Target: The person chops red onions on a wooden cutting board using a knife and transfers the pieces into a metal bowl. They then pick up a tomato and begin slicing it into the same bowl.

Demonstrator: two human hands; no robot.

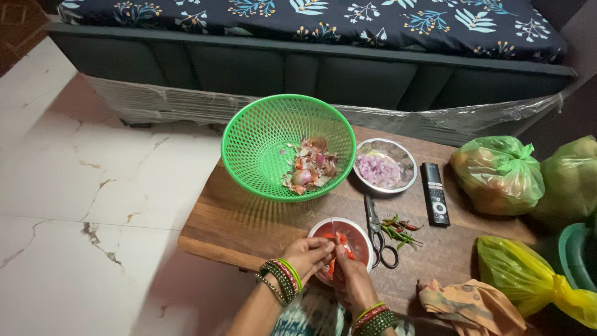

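My left hand (309, 254) and my right hand (351, 274) meet over a small steel bowl (362, 231) at the near edge of a low wooden table (249, 227). Both pinch a small piece of red-orange vegetable (340, 239) between the fingertips above the bowl. More red pieces lie inside the bowl. Both wrists wear green and red bangles.
A green mesh basket (261, 143) holds onion peels. Behind the small bowl stand a steel bowl of chopped onion (385, 165), scissors (376, 233), chillies (398, 229) and a black remote (435, 193). Green and yellow bags (500, 174) sit right; a cloth (469, 302) lies near; a sofa (311, 68) behind.
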